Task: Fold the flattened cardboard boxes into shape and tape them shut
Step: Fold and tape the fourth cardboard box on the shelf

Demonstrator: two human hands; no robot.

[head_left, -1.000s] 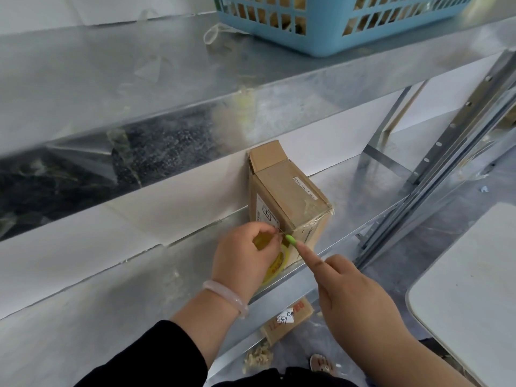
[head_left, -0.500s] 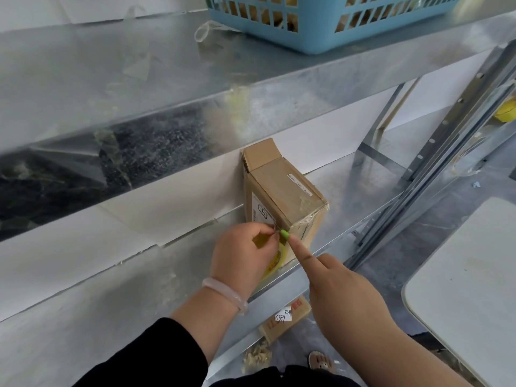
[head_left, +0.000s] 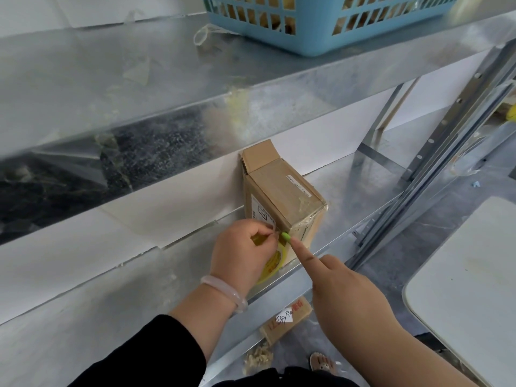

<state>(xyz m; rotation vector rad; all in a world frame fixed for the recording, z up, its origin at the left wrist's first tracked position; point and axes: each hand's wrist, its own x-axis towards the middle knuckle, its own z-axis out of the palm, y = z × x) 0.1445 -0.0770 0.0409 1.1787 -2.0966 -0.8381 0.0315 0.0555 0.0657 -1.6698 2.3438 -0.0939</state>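
A small brown cardboard box lies on the metal shelf, its near end covered with clear tape and one flap standing up at its far end. My left hand grips a yellow tape roll against the box's near left corner, fingers curled over the roll. My right hand points its index finger, with a green nail, onto the tape at that near corner; its other fingers are curled in.
A blue plastic basket stands on the upper shelf. Shelf uprights rise at the right. A white table is at the lower right. Another cardboard piece lies on the floor below.
Both hands stay at the box's near corner. My right index fingertip has shifted slightly left along the tape toward my left hand.
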